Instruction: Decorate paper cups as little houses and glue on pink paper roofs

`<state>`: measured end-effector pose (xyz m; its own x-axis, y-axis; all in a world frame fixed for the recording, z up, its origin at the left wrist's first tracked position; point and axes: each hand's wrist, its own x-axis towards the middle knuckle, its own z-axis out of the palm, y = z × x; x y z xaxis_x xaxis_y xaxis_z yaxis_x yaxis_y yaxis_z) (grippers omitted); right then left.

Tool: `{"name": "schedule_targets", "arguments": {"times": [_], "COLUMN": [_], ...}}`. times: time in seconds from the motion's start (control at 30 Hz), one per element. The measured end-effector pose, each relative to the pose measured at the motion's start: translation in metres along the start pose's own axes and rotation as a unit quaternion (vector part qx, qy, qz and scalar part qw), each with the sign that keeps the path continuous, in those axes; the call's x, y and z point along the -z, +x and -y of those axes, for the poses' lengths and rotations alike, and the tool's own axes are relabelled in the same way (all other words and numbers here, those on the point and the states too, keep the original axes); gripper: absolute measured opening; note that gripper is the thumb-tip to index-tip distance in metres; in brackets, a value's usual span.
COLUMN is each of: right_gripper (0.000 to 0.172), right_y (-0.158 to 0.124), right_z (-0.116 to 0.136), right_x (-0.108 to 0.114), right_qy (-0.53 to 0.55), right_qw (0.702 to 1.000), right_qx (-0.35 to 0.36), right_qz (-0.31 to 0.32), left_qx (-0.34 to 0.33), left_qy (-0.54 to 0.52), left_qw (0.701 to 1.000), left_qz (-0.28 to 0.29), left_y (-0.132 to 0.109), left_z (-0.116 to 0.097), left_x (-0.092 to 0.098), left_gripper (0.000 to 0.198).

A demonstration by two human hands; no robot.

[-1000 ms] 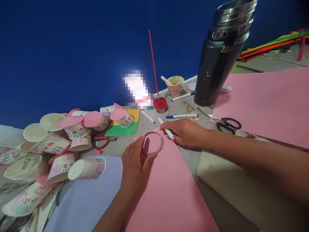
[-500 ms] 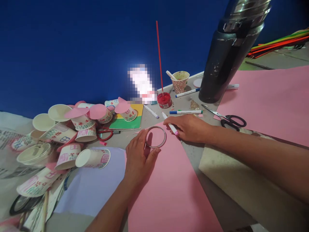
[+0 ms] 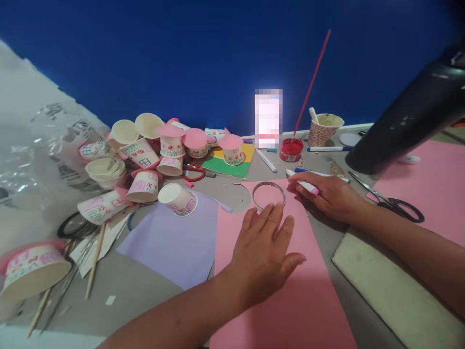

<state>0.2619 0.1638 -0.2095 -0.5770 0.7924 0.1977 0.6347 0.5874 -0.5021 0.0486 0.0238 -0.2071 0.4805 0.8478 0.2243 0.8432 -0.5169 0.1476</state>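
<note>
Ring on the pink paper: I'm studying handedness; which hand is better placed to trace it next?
Probably the right hand: it holds a marker beside the ring, while the left hand lies at its near edge.

left hand (image 3: 263, 257): spread, touching ring (image 3: 269, 183) | right hand (image 3: 330, 196): holds marker (image 3: 305, 185) (pink-ended) | pink paper (image 3: 301, 300): under ring

Bare hands (image 3: 263, 254), bare wrists (image 3: 232, 286), bare forearms (image 3: 410, 249)
</note>
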Motion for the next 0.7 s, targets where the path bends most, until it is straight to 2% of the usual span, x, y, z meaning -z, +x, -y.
{"name": "schedule_targets", "arguments": {"times": [0.07,0.17,0.27,0.33,0.43,0.53,0.7], "right_gripper": [0.036,0.033,0.024,0.023,0.028,0.032,0.039], "right_y": [-0.001,0.0,0.008,0.019,0.039,0.057,0.074], "right_z": [0.002,0.013,0.035,0.053,0.077,0.095,0.106], "right_x": [0.004,0.015,0.03,0.038,0.041,0.034,0.015], "right_qy": [-0.004,0.009,0.029,0.042,0.073,0.073,0.038], "right_qw": [1.0,0.996,0.985,0.985,0.993,0.997,0.993], "right_qx": [-0.005,0.006,0.009,0.002,0.017,0.038,0.069], "right_qz": [-0.013,-0.093,-0.167,-0.17,-0.096,-0.003,0.087], "left_qx": [0.003,0.001,-0.006,-0.004,-0.002,-0.005,-0.004], "left_qy": [-0.006,-0.022,-0.031,-0.03,-0.034,-0.028,-0.015], "left_qw": [1.0,1.0,0.999,1.0,0.999,0.999,0.998], "left_qz": [0.015,0.021,0.013,0.001,-0.019,-0.039,-0.053], "left_y": [-0.001,-0.003,-0.005,-0.005,-0.005,-0.005,-0.005], "left_z": [0.0,0.0,-0.001,-0.002,-0.002,-0.002,-0.002], "left_x": [-0.003,-0.006,-0.009,-0.011,-0.014,-0.016,-0.018], "left_gripper": [0.066,0.071,0.072,0.073,0.074,0.072,0.069]}}
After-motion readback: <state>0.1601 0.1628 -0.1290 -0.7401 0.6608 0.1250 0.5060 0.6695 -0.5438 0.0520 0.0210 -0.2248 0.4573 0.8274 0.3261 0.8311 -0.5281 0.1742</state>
